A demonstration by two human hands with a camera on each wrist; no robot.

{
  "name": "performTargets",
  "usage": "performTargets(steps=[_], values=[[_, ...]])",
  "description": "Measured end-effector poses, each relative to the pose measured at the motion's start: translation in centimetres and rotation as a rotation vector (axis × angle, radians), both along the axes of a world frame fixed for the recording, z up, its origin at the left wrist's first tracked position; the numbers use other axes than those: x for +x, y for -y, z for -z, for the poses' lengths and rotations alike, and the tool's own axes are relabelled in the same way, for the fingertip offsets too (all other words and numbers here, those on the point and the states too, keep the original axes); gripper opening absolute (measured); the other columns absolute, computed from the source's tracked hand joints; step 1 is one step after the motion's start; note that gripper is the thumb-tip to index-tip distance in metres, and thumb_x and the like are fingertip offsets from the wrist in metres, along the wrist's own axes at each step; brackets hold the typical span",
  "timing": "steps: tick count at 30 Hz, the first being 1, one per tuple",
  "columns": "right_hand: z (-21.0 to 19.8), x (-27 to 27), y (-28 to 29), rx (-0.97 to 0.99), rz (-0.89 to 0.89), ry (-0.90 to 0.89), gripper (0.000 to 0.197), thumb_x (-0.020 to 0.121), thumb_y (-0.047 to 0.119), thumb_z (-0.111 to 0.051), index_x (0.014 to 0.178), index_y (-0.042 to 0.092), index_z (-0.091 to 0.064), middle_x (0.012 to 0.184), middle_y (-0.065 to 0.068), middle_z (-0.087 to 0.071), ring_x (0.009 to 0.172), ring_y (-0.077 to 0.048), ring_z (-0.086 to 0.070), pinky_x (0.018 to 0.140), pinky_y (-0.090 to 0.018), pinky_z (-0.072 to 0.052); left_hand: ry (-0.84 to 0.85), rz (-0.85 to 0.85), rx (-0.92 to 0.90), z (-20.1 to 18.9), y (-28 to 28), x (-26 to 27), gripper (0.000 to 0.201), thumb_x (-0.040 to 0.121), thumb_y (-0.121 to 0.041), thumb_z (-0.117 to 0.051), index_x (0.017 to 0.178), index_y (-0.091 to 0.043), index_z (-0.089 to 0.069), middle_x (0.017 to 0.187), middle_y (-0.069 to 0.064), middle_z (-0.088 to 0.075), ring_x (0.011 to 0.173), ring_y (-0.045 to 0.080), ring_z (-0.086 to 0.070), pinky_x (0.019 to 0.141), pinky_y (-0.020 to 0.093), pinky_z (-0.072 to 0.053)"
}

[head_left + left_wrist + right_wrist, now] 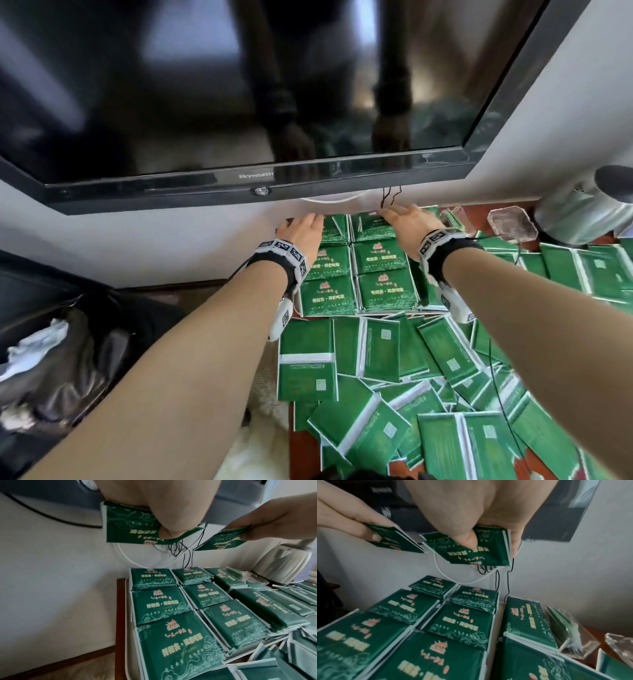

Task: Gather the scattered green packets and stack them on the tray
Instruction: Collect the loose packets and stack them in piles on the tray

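Head view: both hands are reaching to the far end of the tray (297,310), left hand (301,229) and right hand (407,221), over neat stacks (356,274). Many loose packets (376,377) are still lying scattered on the table nearer the person, so I judge much work is left. The TV (239,102) is hanging low over the hands.

Left wrist view: the thumb and fingers are pinching a packet (130,526) above the stacks. Cables (181,550) are hanging just behind.

Right wrist view: the fingers are pinching another packet (481,553). A clear holder (570,631) is lying beside the stacks.
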State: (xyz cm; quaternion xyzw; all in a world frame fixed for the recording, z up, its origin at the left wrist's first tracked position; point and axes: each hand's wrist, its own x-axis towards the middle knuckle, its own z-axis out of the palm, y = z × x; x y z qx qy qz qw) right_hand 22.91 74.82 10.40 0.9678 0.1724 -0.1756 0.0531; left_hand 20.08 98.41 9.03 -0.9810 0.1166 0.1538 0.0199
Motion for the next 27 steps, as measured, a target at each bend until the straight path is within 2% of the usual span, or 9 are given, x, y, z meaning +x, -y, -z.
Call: performTargets(steps=[3, 8, 12, 14, 17, 19, 23, 27], values=[[2.7, 2.2, 0.6, -0.016, -0.004, -0.067, 0.09, 0.084, -0.012, -0.051, 0.159, 0.023, -0.017, 0.163, -0.007, -0.026, 0.147, -0.032, -0.027, 0.119, -0.049, -0.029, -0.024, 0.0, -0.014, 2.9, 0.1, 1.7, 0.079, 0.087, 0.004, -0.053, 0.157, -0.008, -0.017, 0.161, 0.011, -0.024, 0.147, 0.029, -0.026, 0.118, 0.052, -0.029], [5.6, 5.7, 0.6, -0.047, -0.053, -0.108, 0.101, 0.082, -0.009, -0.059, 0.16, 0.028, -0.008, 0.165, -0.007, -0.016, 0.151, -0.032, -0.016, 0.123, -0.049, -0.016, -0.019, 0.035, -0.01, 5.8, 0.2, 4.9, 0.079, 0.088, 0.004, -0.051, 0.158, -0.006, -0.015, 0.163, 0.014, -0.019, 0.149, 0.03, -0.021, 0.12, 0.051, -0.024], [7.1, 7.5, 0.5, -0.054, -0.09, -0.102, 0.099, 0.084, -0.009, -0.053, 0.16, 0.033, -0.007, 0.166, -0.009, -0.01, 0.152, -0.032, -0.011, 0.124, -0.049, -0.013, -0.035, 0.045, -0.01, 7.6, 0.3, 6.5, 0.082, 0.088, 0.007, -0.05, 0.159, -0.007, -0.011, 0.165, 0.014, -0.01, 0.152, 0.029, -0.013, 0.122, 0.051, -0.019], [8.1, 7.7, 0.7, -0.062, -0.109, -0.123, 0.096, 0.086, -0.006, -0.052, 0.159, 0.036, -0.006, 0.166, -0.008, -0.01, 0.152, -0.031, -0.011, 0.124, -0.049, -0.013, -0.055, 0.067, -0.006, 8.6, 0.4, 6.7, 0.088, 0.087, 0.006, -0.055, 0.159, -0.008, -0.007, 0.166, 0.015, -0.005, 0.153, 0.029, -0.01, 0.123, 0.051, -0.015], [9.3, 7.4, 1.4, -0.05, -0.128, -0.144, 0.091, 0.091, 0.005, -0.054, 0.158, 0.041, -0.004, 0.167, -0.006, -0.004, 0.152, -0.03, -0.008, 0.124, -0.05, -0.011, -0.1, 0.108, -0.002, 10.1, 0.7, 6.6, 0.095, 0.087, 0.001, -0.061, 0.159, -0.01, -0.001, 0.166, 0.014, 0.001, 0.154, 0.028, -0.004, 0.124, 0.051, -0.011], [9.9, 7.3, 1.7, -0.015, -0.122, -0.125, 0.085, 0.094, 0.019, -0.054, 0.157, 0.044, -0.004, 0.167, -0.005, -0.003, 0.153, -0.03, -0.008, 0.123, -0.052, -0.011, -0.102, 0.107, -0.006, 10.7, 0.8, 6.5, 0.091, 0.091, -0.005, -0.057, 0.16, -0.012, 0.002, 0.167, 0.01, 0.004, 0.154, 0.026, -0.002, 0.124, 0.05, -0.008], [10.7, 7.4, 1.9, 0.018, -0.151, -0.083, 0.076, 0.096, 0.04, -0.051, 0.155, 0.049, -0.004, 0.167, -0.004, -0.007, 0.152, -0.03, -0.01, 0.122, -0.058, -0.012, -0.042, 0.138, 0.003, 11.2, 0.7, 6.3, 0.08, 0.099, -0.035, -0.047, 0.16, -0.013, 0.0, 0.168, 0.008, 0.0, 0.154, 0.023, -0.005, 0.124, 0.051, -0.007], [10.9, 7.7, 1.5, 0.038, -0.195, -0.061, 0.075, 0.096, 0.048, -0.054, 0.155, 0.05, -0.008, 0.166, -0.004, -0.013, 0.152, -0.029, -0.012, 0.121, -0.059, -0.014, -0.018, 0.159, 0.009, 11.4, 0.5, 6.6, 0.083, 0.097, -0.046, -0.048, 0.159, -0.014, -0.003, 0.167, 0.007, -0.006, 0.154, 0.022, -0.01, 0.123, 0.052, -0.011]])
